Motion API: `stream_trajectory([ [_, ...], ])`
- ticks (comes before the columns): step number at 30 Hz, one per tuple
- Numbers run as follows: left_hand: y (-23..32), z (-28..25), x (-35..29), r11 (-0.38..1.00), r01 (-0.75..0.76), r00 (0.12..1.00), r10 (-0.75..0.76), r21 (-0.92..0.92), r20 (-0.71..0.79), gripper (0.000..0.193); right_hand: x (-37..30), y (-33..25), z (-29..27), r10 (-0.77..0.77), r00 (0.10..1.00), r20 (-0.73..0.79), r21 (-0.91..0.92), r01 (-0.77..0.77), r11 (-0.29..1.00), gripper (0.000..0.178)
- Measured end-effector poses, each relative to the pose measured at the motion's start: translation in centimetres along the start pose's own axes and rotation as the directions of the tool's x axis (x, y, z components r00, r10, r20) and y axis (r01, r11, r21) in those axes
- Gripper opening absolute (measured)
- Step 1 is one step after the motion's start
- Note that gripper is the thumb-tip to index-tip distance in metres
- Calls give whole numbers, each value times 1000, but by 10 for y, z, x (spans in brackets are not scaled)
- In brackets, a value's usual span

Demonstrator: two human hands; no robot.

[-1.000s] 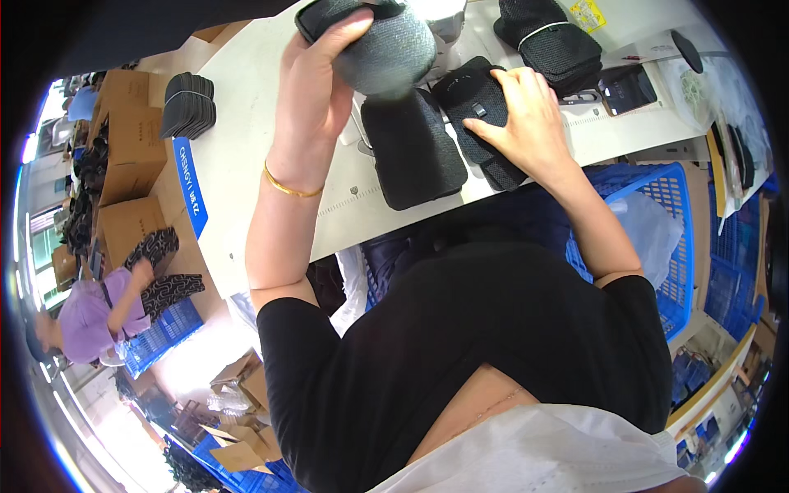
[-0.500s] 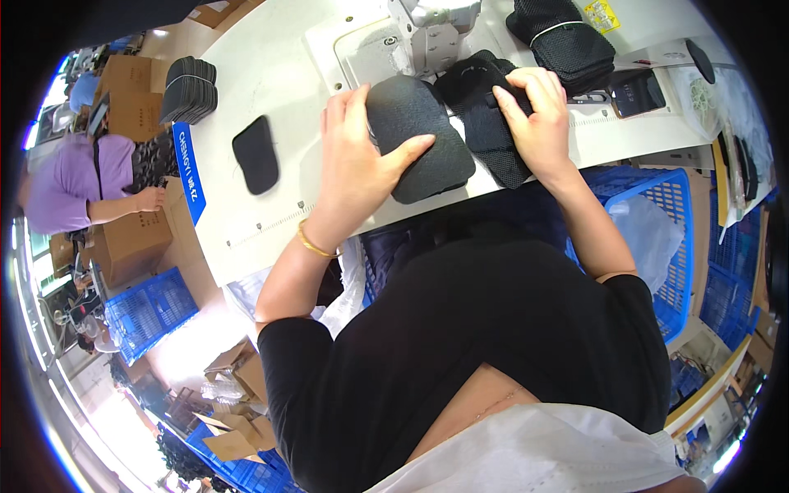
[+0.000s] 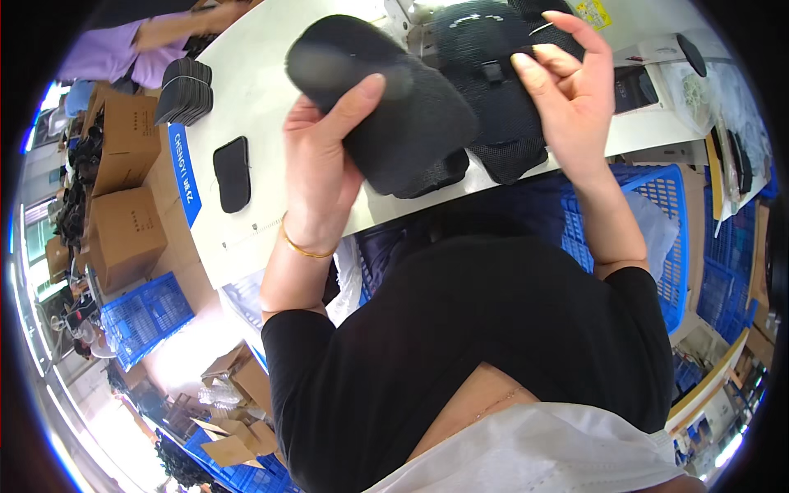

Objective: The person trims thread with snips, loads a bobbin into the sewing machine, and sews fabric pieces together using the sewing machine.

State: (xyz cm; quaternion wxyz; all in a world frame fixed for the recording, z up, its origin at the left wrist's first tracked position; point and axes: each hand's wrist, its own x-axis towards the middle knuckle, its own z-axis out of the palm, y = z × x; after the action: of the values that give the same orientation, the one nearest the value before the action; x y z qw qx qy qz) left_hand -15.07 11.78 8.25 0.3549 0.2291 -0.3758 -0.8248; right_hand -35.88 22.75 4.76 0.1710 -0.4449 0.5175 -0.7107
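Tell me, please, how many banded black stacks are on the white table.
2: a banded black stack of rounded pads by the left edge of the white table, and a black mesh stack behind the right hand. Others may be hidden.

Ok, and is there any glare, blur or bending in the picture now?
Head view: shapes bend toward the rim, with black corners; head view, lower left: glare washes out part of the floor; head view, upper left: a co-worker's arm looks smeared; head view, middle: the black pad in the left hand looks soft.
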Motion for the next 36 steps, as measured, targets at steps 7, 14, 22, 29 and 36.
stream_trajectory([
  [7,-17,13,2,978,-150,989,151,142,8,24,19,-19,32,149,932,330,65,-180,982,14],
  [14,-14,4,8,956,-292,949,294,31,-117,20,-7,-23,24,170,913,370,-113,-137,984,14],
  [22,-8,2,16,951,-300,944,307,70,-123,20,-9,-20,34,235,927,291,136,-283,949,11],
  [29,12,1,51,921,-262,962,272,288,4,25,15,-22,30,451,775,443,28,-514,857,22],
  [36,35,4,81,930,-84,993,107,357,-43,32,32,-18,40,375,833,407,56,-432,900,21],
])
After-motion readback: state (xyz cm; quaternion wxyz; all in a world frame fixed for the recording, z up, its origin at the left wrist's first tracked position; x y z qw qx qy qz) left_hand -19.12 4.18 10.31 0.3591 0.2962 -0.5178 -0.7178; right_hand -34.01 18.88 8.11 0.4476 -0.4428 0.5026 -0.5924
